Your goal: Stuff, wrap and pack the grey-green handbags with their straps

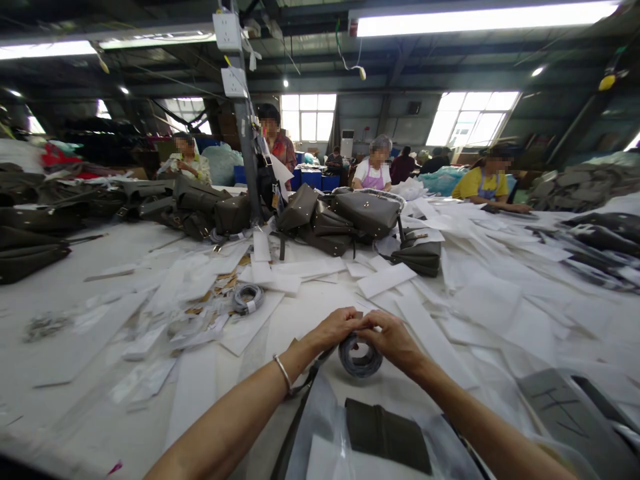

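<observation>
My left hand (340, 328) and my right hand (387, 337) meet above the table with fingers closed and tips touching. Below the fingertips is a grey ring-shaped roll (367, 368); the right fingers grip its upper edge. A dark strap (320, 363) runs up under my left hand, whose fingers close on it near the roll; their exact hold is partly hidden. Nearest me lies a bag in clear plastic, with a dark olive panel (387, 433) showing between my forearms. A similar grey coil (247, 298) with a white band lies farther left.
Dark bags (345, 217) are heaped across the table beside a metal post (247, 133). White sheets (387, 280) and plastic scraps are scattered over the tabletop. A grey marked object (575, 413) sits at the right front. Several people work behind the table, one in yellow (483, 183).
</observation>
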Demonstrator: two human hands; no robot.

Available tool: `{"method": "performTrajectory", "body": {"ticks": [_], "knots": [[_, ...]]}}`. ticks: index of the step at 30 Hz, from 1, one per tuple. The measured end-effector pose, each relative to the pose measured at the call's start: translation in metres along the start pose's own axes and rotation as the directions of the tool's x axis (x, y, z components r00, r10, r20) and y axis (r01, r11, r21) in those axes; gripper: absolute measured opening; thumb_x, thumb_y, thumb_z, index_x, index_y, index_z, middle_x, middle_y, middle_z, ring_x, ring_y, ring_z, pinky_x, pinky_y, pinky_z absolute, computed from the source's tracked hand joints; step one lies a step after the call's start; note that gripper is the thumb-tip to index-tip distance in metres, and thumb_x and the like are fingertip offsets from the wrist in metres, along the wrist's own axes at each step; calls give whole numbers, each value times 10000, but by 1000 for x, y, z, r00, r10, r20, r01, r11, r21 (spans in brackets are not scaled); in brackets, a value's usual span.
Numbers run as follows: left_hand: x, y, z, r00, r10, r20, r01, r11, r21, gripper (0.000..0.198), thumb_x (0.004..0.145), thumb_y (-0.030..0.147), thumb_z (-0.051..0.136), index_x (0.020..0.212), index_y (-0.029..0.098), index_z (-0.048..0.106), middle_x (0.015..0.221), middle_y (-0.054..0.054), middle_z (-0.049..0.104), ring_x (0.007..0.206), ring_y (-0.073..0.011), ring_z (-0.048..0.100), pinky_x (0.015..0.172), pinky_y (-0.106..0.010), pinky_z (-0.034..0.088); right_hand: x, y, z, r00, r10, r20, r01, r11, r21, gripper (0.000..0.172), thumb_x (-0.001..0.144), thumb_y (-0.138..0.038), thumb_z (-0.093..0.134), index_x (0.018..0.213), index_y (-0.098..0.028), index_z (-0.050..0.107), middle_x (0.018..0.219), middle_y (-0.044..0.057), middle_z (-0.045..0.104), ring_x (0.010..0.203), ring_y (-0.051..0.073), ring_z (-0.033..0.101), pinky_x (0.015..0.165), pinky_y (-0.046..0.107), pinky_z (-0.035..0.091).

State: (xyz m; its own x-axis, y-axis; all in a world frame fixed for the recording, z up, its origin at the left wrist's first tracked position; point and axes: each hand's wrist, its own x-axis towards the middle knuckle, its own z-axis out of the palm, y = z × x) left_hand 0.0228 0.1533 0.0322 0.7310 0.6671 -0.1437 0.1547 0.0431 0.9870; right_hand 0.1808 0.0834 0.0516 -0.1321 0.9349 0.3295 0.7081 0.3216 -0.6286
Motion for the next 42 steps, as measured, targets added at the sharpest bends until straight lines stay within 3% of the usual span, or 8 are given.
{"method": "performTrajectory", "body": {"ticks": [4,6,10,15,21,28,37,42], "knots": [[-2,4,4,993,91,-77,-85,993,87,228,762,392,576,784,178,503,708,30,506,657,-131,488,633,-261,414,1,7,-5,940,339,28,-331,892,307,258,612,-282,787,787,-184,625,785,-1,638,770,184,578,702,301,450],[-4,7,6,985,130,-110,-115,984,133,216,752,368,587,722,174,494,699,32,470,683,-126,436,636,-246,369,0,12,-7,911,393,128,-406,794,453,368,524,-295,834,787,-176,606,760,-15,615,752,173,562,682,289,444],[-11,9,9,984,138,-113,-121,982,147,270,799,417,550,702,176,475,666,46,408,653,-111,367,599,-235,309,-5,17,-8,866,382,321,-499,653,569,357,529,-321,842,755,-159,617,663,-42,572,648,133,520,617,262,404],[-19,5,4,995,91,-39,-89,994,67,300,719,411,661,815,169,513,696,44,485,622,-95,428,575,-222,317,-6,16,-4,866,391,312,-500,637,587,297,525,-283,829,691,-159,615,609,-62,550,597,106,470,576,241,340],[-15,-1,2,988,101,-116,-99,995,26,302,657,318,694,815,169,484,715,58,473,593,-68,409,568,-208,315,-9,9,-2,867,389,310,-496,637,590,249,603,-381,759,695,-160,689,599,-42,580,587,108,456,582,247,332],[-15,-3,7,992,86,-94,-88,996,-21,348,608,303,734,822,163,497,716,57,498,604,-75,446,578,-210,336,-8,4,-5,857,445,261,-515,738,435,183,611,-337,698,611,-156,723,438,-56,473,459,80,316,476,248,198],[-16,3,6,998,-4,-56,-3,993,-117,249,537,144,652,771,142,568,677,41,538,588,-73,434,562,-208,306,-13,-12,-8,947,301,108,-318,926,205,169,714,-214,619,747,-215,785,691,-8,728,651,164,629,626,254,441],[-11,-2,6,999,-17,-41,7,973,-230,251,494,169,686,721,143,582,636,36,553,578,-79,451,574,-214,325,-25,-1,1,994,-47,-95,42,998,-56,183,824,-165,570,843,-232,740,837,21,760,782,205,701,933,411,507]]}}
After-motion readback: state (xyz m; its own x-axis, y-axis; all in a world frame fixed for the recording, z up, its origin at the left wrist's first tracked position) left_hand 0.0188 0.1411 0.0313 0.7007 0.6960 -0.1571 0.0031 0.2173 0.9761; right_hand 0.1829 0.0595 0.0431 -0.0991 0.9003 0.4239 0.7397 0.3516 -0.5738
